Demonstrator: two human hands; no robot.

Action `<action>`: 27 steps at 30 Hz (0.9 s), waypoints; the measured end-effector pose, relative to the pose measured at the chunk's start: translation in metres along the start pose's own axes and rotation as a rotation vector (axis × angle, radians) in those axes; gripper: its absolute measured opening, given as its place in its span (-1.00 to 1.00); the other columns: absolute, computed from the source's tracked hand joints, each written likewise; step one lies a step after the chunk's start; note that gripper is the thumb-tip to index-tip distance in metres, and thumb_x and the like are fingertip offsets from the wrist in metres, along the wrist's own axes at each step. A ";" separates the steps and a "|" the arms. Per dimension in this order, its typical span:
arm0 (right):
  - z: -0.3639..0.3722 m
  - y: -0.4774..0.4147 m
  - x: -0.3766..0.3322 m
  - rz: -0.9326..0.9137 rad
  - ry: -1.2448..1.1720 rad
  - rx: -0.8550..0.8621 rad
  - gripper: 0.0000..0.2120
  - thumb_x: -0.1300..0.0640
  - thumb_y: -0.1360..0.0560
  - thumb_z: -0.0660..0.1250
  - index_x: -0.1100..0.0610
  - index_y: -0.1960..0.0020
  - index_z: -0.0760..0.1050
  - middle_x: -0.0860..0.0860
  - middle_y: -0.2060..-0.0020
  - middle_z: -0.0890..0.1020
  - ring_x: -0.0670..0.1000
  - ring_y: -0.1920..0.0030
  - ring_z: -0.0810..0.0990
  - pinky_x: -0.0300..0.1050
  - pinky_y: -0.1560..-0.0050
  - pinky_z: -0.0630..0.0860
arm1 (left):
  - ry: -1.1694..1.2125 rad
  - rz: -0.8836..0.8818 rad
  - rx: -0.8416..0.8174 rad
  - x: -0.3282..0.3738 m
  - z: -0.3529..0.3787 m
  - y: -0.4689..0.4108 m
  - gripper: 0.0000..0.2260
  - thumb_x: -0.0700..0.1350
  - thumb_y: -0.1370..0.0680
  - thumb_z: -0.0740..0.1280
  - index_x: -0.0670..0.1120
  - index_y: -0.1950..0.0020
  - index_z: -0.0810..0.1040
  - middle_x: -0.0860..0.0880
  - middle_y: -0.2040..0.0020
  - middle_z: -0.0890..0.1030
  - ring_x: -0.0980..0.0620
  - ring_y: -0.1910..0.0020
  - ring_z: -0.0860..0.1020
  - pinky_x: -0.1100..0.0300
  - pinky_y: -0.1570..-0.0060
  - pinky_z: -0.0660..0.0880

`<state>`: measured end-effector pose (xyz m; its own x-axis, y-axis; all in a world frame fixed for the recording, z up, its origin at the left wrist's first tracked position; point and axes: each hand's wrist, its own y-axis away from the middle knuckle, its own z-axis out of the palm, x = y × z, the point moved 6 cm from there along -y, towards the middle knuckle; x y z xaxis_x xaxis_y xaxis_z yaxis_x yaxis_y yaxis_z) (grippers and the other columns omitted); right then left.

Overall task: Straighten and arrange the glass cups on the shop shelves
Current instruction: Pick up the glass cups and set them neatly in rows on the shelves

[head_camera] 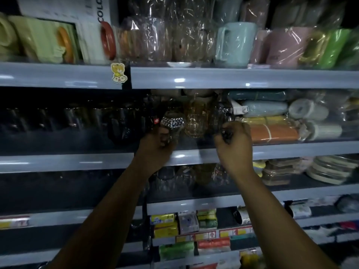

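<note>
One upright cup (172, 124) in left hand (155, 150)

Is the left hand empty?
No, the left hand grips a patterned glass cup at the shelf edge; the right hand holds a clear glass cup.

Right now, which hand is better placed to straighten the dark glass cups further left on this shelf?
Left hand: it is nearest the dark glass cups; the right hand sits beyond the amber cup.
</note>
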<state>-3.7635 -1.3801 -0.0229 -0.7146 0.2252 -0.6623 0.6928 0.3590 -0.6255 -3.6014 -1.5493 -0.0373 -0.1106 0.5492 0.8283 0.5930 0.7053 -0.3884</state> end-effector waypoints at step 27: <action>0.020 -0.044 0.042 0.462 -0.564 0.011 -0.75 -0.01 -0.60 0.33 0.19 0.02 0.58 0.04 0.16 0.67 0.02 0.10 0.59 -0.04 0.00 0.49 | -0.117 -0.141 0.110 -0.024 0.000 -0.024 -0.80 -0.07 -0.58 0.37 -0.06 0.23 0.53 -0.15 0.25 0.62 -0.20 0.12 0.64 0.09 0.11 0.50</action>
<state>-3.8219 -1.4047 -0.0314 -0.1922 -0.1505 -0.9697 0.9147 0.3304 -0.2326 -3.6135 -1.5795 -0.0475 -0.2822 0.4854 0.8275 0.4749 0.8202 -0.3192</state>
